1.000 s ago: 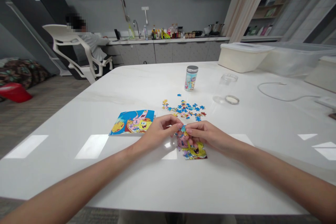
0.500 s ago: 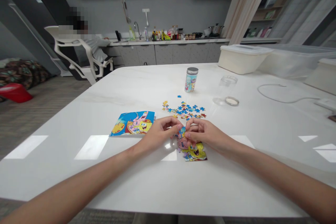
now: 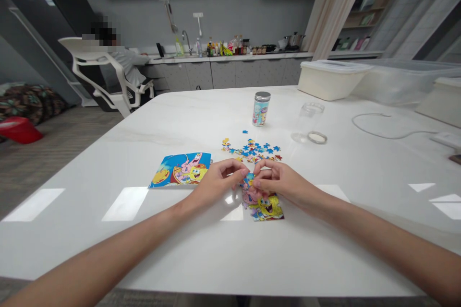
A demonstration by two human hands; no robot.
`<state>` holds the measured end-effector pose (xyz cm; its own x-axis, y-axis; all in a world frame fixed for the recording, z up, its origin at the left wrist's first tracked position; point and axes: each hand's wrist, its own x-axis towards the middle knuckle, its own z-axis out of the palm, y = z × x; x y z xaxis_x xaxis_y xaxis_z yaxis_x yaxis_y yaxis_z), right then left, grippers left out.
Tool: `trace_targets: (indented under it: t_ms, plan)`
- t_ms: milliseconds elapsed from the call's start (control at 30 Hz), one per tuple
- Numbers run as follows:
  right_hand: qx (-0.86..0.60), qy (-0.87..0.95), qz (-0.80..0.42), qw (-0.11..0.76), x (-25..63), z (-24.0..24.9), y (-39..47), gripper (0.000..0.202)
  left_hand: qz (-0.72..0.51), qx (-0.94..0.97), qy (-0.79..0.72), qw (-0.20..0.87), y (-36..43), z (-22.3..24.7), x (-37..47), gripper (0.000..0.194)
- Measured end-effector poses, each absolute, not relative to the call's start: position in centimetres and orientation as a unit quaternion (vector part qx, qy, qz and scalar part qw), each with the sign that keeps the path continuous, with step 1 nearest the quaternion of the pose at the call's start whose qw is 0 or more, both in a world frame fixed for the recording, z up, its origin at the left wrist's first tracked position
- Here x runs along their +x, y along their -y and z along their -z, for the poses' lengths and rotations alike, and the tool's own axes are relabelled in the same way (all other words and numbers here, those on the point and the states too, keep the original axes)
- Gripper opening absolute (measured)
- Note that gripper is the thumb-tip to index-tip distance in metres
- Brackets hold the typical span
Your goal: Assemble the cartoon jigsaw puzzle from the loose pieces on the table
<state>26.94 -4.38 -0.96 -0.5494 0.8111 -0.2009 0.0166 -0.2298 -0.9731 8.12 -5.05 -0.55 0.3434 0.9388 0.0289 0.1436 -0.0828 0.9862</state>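
Puzzle [image 3: 269, 206] touches right hand [image 3: 284, 179], left hand [image 3: 217, 180] just beside; each grip half-curled, pinch unclear.

white glossy counter [image 3: 180, 249] | joined puzzle [image 3: 271, 207]: at hands [image 3: 221, 178] | loose pieces [image 3: 251, 144]: just beyond hands | picture sheet [image 3: 183, 169]: left of hands | lidded canister [image 3: 260, 111]: farther beyond | clear jar [image 3: 306, 122]: beyond, rightward

Square glare patches [image 3: 125, 204] on bright tabletop [image 3: 180, 254]; back wall [image 3: 234, 14] dimmer; frame edges stretched; fine detail soft.
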Motion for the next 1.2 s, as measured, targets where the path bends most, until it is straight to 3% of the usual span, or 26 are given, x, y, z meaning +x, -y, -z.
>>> trace_targets:
  t_ms: [500, 933, 1200]
  plan:
    - [-0.384, 0.557, -0.677, 0.288, 26.8, 0.7, 4.5, 0.041, -0.379, 0.629, -0.391, 0.554, 4.6, 2.0, 7.8, 0.017]
    - [-0.403, 0.554, -0.672, 0.281, 26.7, 0.4, 4.6, 0.038, -0.418, 0.627, -0.442, 0.487, 4.7, 1.1, 7.8, 0.014]
    - [-0.406, 0.555, -0.665, 0.292, 26.7, 0.4, 4.6, 0.038, -0.431, 0.577, -0.458, 0.521, 4.7, 1.2, 7.9, 0.016]
